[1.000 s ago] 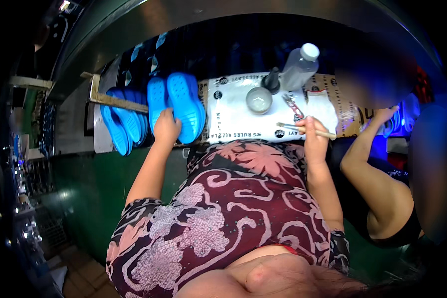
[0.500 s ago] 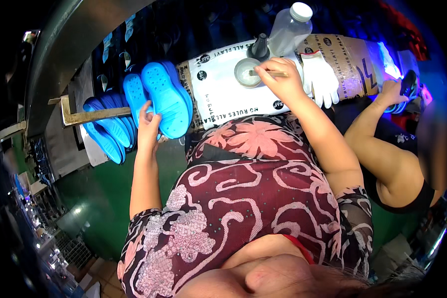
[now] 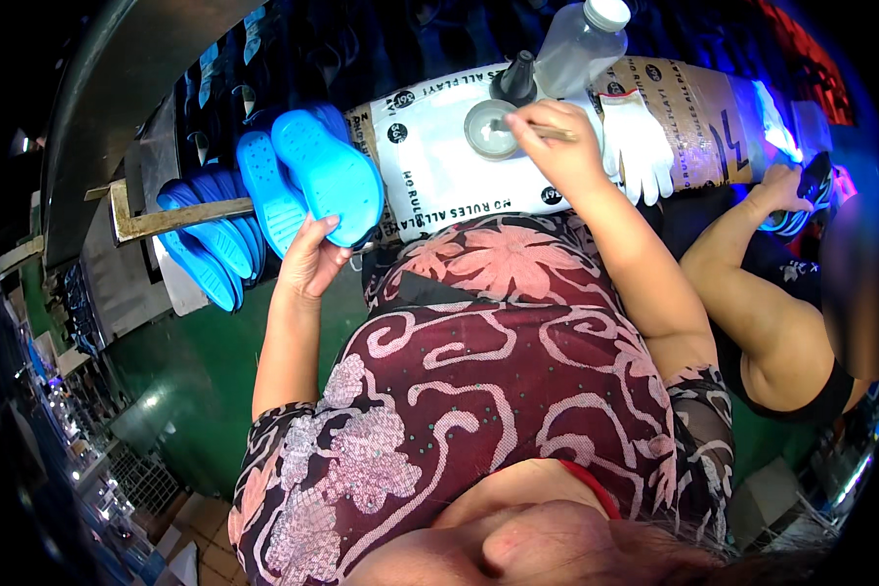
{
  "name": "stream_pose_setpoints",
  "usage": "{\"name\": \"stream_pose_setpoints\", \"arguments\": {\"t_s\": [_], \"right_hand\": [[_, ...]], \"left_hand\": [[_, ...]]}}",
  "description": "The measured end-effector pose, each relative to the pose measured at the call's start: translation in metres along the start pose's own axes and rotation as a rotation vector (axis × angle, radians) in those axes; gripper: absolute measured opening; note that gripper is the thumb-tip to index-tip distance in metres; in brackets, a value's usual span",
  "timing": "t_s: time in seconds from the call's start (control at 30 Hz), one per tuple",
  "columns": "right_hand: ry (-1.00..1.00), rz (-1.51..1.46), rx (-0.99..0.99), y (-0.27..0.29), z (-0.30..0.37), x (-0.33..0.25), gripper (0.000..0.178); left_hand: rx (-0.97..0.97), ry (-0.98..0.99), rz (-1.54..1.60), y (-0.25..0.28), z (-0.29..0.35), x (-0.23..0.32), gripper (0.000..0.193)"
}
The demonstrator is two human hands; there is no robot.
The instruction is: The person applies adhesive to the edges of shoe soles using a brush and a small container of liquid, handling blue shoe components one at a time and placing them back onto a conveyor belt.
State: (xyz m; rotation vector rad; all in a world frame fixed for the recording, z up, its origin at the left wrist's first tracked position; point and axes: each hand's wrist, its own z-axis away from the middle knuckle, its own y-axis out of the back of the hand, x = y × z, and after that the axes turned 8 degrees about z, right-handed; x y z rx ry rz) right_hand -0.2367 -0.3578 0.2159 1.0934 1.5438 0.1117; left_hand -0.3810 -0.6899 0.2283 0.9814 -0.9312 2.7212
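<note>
My left hand (image 3: 310, 262) grips the near end of a bright blue shoe sole (image 3: 328, 176), lifting it off a row of similar blue soles (image 3: 214, 234). My right hand (image 3: 557, 146) holds a thin brush (image 3: 529, 128) whose tip dips into a small round white dish (image 3: 488, 129). The dish sits on a white printed sheet (image 3: 439, 176) spread over the bench.
A dark cone-topped bottle (image 3: 515, 78) and a clear plastic bottle (image 3: 578, 47) stand behind the dish. A white glove (image 3: 640, 146) lies on brown cardboard (image 3: 698, 107). Another person's hand (image 3: 776, 186) holds a dark shoe part at right. A metal bar (image 3: 180, 217) crosses the soles.
My right hand moved left from beside the glove to the dish and now dips the brush in. My left hand keeps its hold on the blue sole.
</note>
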Motion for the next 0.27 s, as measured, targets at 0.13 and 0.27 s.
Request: {"name": "stream_pose_setpoints", "arguments": {"t_s": [0.13, 0.27], "right_hand": [[-0.027, -0.032, 0.032, -0.005, 0.007, 0.008, 0.019], [-0.246, -0.305, 0.058, 0.008, 0.009, 0.002, 0.025]], "left_hand": [[-0.045, -0.162, -0.133, -0.04, 0.005, -0.011, 0.059], [0.038, -0.499, -0.402, -0.059, -0.002, -0.03, 0.063]]}}
